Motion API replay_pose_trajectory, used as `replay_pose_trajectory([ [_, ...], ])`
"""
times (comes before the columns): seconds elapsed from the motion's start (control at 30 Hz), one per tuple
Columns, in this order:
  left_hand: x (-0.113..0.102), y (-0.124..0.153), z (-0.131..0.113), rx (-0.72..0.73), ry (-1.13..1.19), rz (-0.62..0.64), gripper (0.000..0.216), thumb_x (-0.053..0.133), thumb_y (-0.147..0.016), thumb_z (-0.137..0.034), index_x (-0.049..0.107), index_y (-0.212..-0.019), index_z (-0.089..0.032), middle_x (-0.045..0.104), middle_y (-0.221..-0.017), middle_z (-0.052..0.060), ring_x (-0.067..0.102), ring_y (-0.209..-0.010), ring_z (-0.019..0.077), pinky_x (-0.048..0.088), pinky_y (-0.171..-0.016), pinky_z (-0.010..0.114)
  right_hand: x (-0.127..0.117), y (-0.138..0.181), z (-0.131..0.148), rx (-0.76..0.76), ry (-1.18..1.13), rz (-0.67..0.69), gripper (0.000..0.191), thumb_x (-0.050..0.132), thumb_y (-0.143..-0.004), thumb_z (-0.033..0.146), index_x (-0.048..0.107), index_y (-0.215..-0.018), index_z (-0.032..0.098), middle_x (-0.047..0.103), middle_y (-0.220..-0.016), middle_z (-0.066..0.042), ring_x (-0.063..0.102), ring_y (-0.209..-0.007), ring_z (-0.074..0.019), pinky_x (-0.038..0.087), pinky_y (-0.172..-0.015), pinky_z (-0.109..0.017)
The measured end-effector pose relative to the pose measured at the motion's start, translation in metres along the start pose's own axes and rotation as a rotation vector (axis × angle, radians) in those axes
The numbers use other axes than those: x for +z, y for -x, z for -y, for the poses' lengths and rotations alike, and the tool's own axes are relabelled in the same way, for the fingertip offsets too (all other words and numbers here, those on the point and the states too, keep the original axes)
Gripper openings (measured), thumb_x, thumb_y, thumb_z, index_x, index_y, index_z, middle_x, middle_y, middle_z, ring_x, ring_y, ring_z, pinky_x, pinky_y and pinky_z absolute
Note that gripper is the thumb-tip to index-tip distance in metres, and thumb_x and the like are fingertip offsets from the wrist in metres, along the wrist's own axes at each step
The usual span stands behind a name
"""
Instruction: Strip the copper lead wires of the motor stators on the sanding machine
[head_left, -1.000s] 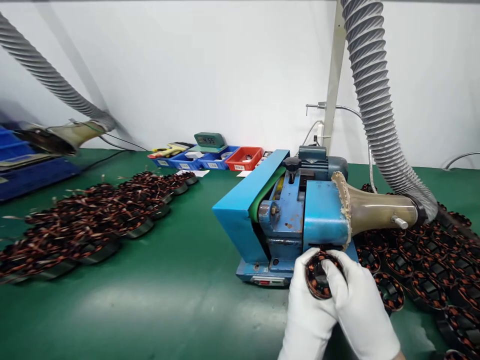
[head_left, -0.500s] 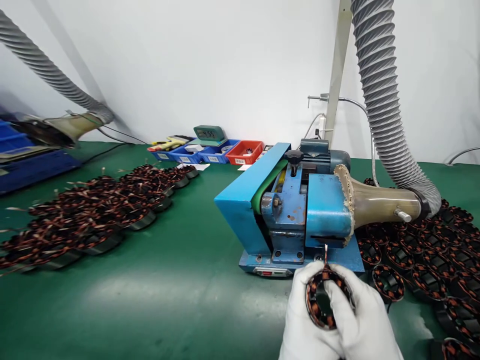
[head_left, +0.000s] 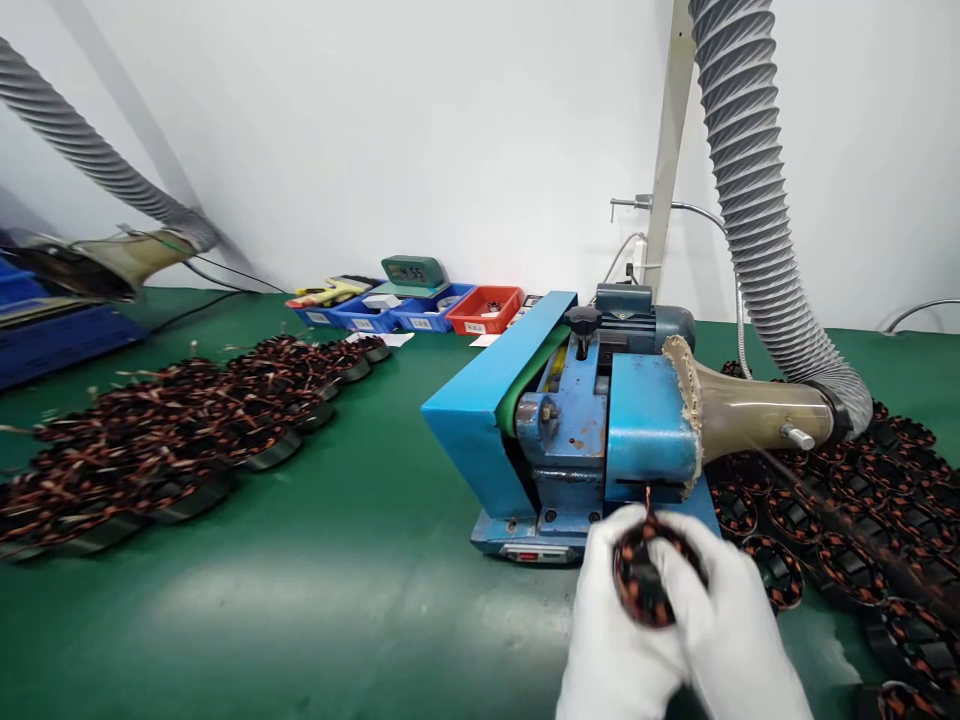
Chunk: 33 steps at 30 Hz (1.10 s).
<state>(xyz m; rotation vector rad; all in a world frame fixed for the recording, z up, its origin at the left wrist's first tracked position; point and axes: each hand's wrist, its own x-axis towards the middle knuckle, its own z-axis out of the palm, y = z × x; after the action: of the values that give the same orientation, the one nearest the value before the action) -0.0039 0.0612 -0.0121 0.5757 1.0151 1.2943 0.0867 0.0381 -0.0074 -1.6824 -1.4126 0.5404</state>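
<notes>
Head view: one wound ring (head_left: pixel 631 580), gripped between left hand (head_left: pixel 609 610) and right hand (head_left: pixel 739 620), both white-gloved; wire end (head_left: pixel 648 498) upward at the blue machine (head_left: pixel 649 420), contact unclear. Desk (head_left: pixel 337 570), green: left group (head_left: pixel 180 430) and right group (head_left: pixel 855 565) of similar rings, machine between; red bin (head_left: pixel 486 322) behind.

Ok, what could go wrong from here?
The wire end on the held ring points toward the blue machine and might bend if pushed askew. The gloved left hand and right hand are close to it, so fabric could catch if its parts turn. The right hand might also bump the nearest resting ring.
</notes>
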Motion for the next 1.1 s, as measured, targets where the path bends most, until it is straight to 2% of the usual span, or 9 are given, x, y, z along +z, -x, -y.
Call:
replay_pose_trajectory([
  [0.1, -0.007, 0.013, 0.000, -0.093, 0.056, -0.002, 0.025, 0.071, -0.069, -0.046, 0.063, -0.067, -0.023, 0.066, -0.062, 0.002, 0.067, -0.062, 0.0192, 0.057, -0.059, 0.030, 0.004, 0.021, -0.013, -0.031, 0.031, -0.082, 0.030, 0.051, -0.082, 0.035, 0.071, -0.097, 0.019, 0.077, -0.095, -0.010, 0.073, -0.082, -0.0276, 0.058, -0.073, -0.035],
  [0.2, -0.005, 0.016, -0.002, -0.269, 0.210, -0.045, 0.023, 0.068, -0.072, -0.043, 0.064, -0.067, -0.022, 0.067, -0.066, 0.002, 0.067, -0.064, 0.0179, 0.057, -0.064, 0.031, 0.008, 0.022, -0.016, -0.059, 0.054, -0.114, 0.032, 0.049, -0.082, 0.033, 0.071, -0.099, 0.018, 0.076, -0.098, -0.012, 0.072, -0.088, -0.0285, 0.057, -0.080, -0.037],
  [0.37, 0.013, -0.006, -0.010, -0.463, 0.487, -0.063, 0.017, 0.072, -0.066, -0.029, 0.061, -0.057, -0.018, 0.065, -0.056, 0.000, 0.062, -0.053, 0.0102, 0.053, -0.057, 0.022, 0.008, -0.009, 0.001, -0.018, 0.049, 0.024, 0.035, 0.040, -0.086, 0.028, 0.071, -0.097, 0.015, 0.077, -0.092, -0.011, 0.073, -0.083, -0.0260, 0.058, -0.075, -0.035],
  [0.43, 0.019, -0.014, -0.013, -0.450, 0.539, -0.053, 0.015, 0.073, -0.063, -0.026, 0.062, -0.057, -0.018, 0.065, -0.056, -0.001, 0.061, -0.053, 0.0089, 0.052, -0.057, 0.020, 0.006, -0.019, 0.005, -0.004, 0.047, 0.055, 0.035, 0.040, -0.087, 0.028, 0.071, -0.097, 0.016, 0.077, -0.093, -0.011, 0.072, -0.084, -0.0261, 0.058, -0.076, -0.036],
  [0.6, 0.023, -0.021, -0.015, -0.391, 0.424, -0.036, 0.023, 0.074, -0.064, -0.035, 0.061, -0.057, -0.019, 0.065, -0.057, 0.001, 0.063, -0.055, 0.0131, 0.054, -0.063, 0.027, 0.001, -0.028, 0.007, 0.054, -0.011, 0.092, 0.033, 0.042, -0.086, 0.028, 0.072, -0.095, 0.017, 0.077, -0.088, -0.010, 0.073, -0.078, -0.0257, 0.057, -0.075, -0.035],
  [0.77, 0.015, -0.009, -0.010, -0.326, 0.268, -0.023, 0.027, 0.072, -0.067, -0.043, 0.058, -0.060, -0.020, 0.065, -0.061, 0.001, 0.064, -0.059, 0.0148, 0.054, -0.066, 0.029, -0.001, -0.017, -0.003, 0.060, -0.046, 0.088, 0.032, 0.045, -0.085, 0.031, 0.072, -0.096, 0.019, 0.077, -0.090, -0.009, 0.072, -0.081, -0.0264, 0.058, -0.075, -0.036],
  [0.87, 0.001, 0.007, -0.006, -0.306, 0.178, -0.003, 0.028, 0.073, -0.066, -0.046, 0.061, -0.066, -0.021, 0.066, -0.067, 0.003, 0.066, -0.065, 0.0178, 0.055, -0.064, 0.029, 0.003, 0.005, -0.012, -0.001, -0.030, -0.008, 0.033, 0.048, -0.082, 0.035, 0.073, -0.095, 0.018, 0.077, -0.087, -0.010, 0.073, -0.077, -0.0268, 0.059, -0.071, -0.034],
  [0.97, -0.010, 0.015, -0.002, -0.214, 0.132, 0.000, 0.026, 0.072, -0.067, -0.046, 0.063, -0.070, -0.022, 0.068, -0.070, 0.003, 0.067, -0.071, 0.0198, 0.056, -0.067, 0.031, 0.010, 0.020, -0.016, -0.052, -0.005, -0.127, 0.037, 0.045, -0.081, 0.036, 0.074, -0.093, 0.016, 0.077, -0.089, -0.013, 0.072, -0.078, -0.0281, 0.057, -0.077, -0.038],
  [1.1, -0.009, 0.001, 0.005, -0.058, 0.005, -0.016, 0.028, 0.074, -0.065, -0.046, 0.063, -0.068, -0.021, 0.069, -0.068, 0.004, 0.068, -0.070, 0.0218, 0.057, -0.068, 0.036, 0.012, 0.006, -0.010, 0.002, -0.054, -0.020, 0.037, 0.043, -0.083, 0.035, 0.071, -0.097, 0.016, 0.076, -0.092, -0.012, 0.071, -0.083, -0.0283, 0.057, -0.077, -0.040],
])
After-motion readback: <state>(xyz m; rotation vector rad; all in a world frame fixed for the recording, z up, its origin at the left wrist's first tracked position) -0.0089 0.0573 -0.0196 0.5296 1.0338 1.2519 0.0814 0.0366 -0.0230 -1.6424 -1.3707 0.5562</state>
